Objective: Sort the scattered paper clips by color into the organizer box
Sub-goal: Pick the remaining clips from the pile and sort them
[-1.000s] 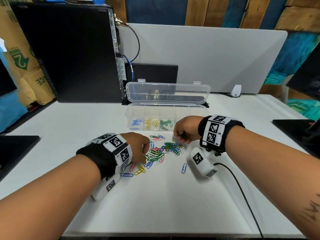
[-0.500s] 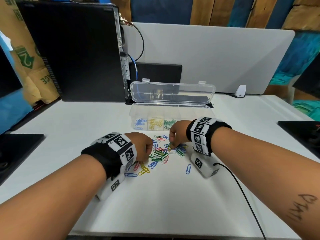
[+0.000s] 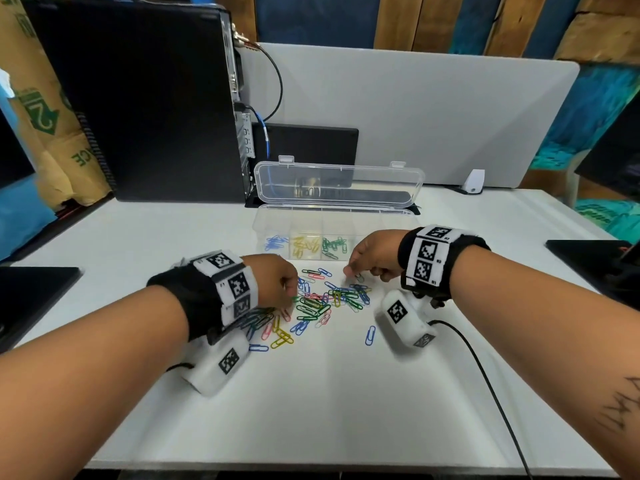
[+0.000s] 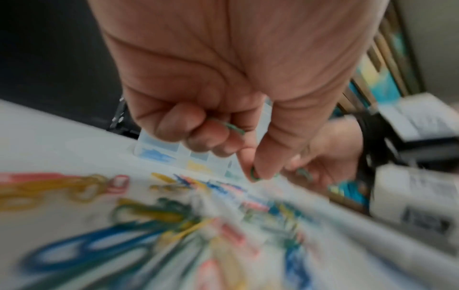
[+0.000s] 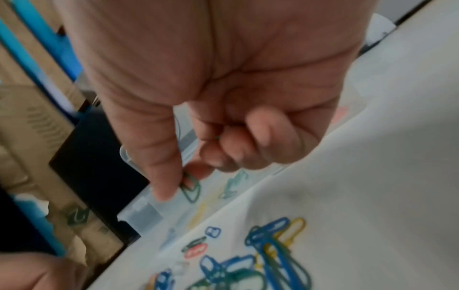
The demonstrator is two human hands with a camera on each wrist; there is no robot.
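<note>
Organizer box (image 3: 332, 216): three colours begun | pile (image 3: 322, 303) mostly unsorted | left hand (image 3: 277, 282), right hand (image 3: 374, 254) — each pinching green clips

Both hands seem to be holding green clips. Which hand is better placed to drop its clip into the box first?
Probably the right hand. It pinches a green clip and sits just in front of the box, close to the green pile. The left hand, also pinching green, is lower over the loose clips.

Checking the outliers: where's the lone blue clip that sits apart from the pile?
Head view: the lone blue clip lies on the white table, right of the mixed pile, beside the white camera unit under the right wrist.
</note>
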